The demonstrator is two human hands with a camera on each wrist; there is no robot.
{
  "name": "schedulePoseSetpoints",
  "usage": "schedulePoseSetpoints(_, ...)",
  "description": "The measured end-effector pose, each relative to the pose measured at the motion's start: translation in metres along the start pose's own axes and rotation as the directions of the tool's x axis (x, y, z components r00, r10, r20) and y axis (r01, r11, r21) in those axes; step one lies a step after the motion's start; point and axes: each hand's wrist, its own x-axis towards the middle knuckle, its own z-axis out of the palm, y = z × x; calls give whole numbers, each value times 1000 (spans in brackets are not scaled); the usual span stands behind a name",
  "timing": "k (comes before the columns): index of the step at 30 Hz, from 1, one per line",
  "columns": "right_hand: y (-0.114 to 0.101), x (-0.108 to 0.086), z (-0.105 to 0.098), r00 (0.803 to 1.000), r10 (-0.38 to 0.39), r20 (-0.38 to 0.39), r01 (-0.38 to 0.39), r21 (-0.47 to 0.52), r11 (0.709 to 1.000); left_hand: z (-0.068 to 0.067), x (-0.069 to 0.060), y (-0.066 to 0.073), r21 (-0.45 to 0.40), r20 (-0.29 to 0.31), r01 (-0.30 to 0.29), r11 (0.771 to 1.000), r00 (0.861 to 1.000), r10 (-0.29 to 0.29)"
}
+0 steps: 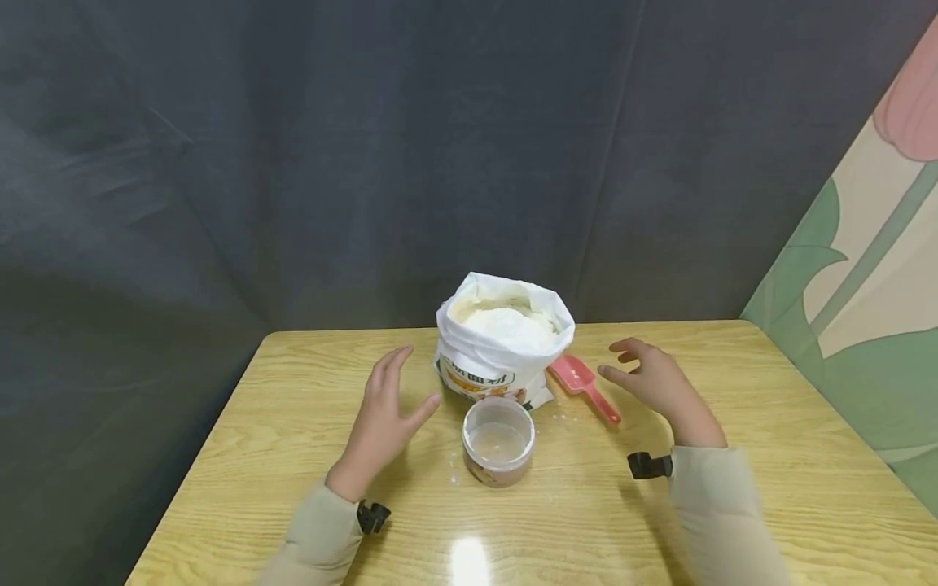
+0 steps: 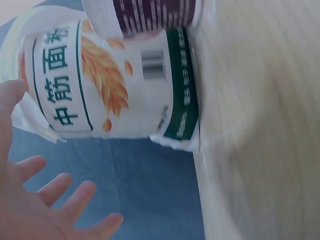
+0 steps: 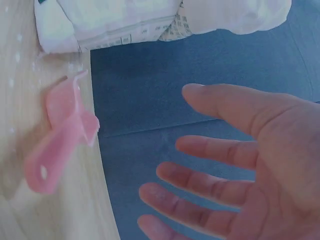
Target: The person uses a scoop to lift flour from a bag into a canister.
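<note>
An opened white bag (image 1: 476, 358) of white powder stands near the table's back edge, its printed side showing in the left wrist view (image 2: 105, 85). In front of it is a clear round jar (image 1: 498, 464). A pink scoop (image 1: 586, 387) lies right of the bag, handle toward the front right. My left hand (image 1: 381, 419) hovers left of the bag and jar, fingers spread, holding nothing. My right hand (image 1: 663, 391) is over the table to the right of the scoop, fingers relaxed and apart from it; the right wrist view shows its palm (image 3: 285, 165) and the scoop (image 3: 60, 135).
Light specks of powder lie on the wooden table (image 1: 293, 407) around the jar and beside the scoop. A dark curtain (image 1: 366, 163) hangs behind the table, and a panel with a flower pattern (image 1: 865, 325) stands along the right side.
</note>
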Motion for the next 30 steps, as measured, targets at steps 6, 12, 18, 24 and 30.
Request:
schedulePoseSetpoints(6, 3, -8, 12, 998, 50, 29, -50, 11, 999, 15, -11, 4, -63, 61, 10, 998, 998, -6)
schedulePoseSetpoints(12, 11, -14, 19, 995, 78, 56, -79, 23, 997, 28, -20, 8, -225, 182, 68, 972, 983, -27)
schedulePoseSetpoints(18, 16, -14, 21, 983, 126, 135, -133, 42, 990, 40, -24, 11, -482, 320, 193, 855, 947, -33)
schedulePoseSetpoints(24, 19, -14, 26, 978, 137, 158, -151, 77, 986, 49, -29, 17, -480, 391, 250, 841, 919, -50)
schedulePoseSetpoints(30, 21, -14, 36, 971, 163, 176, -191, 157, 969, 56, -31, 23, -449, 396, 241, 861, 917, -50)
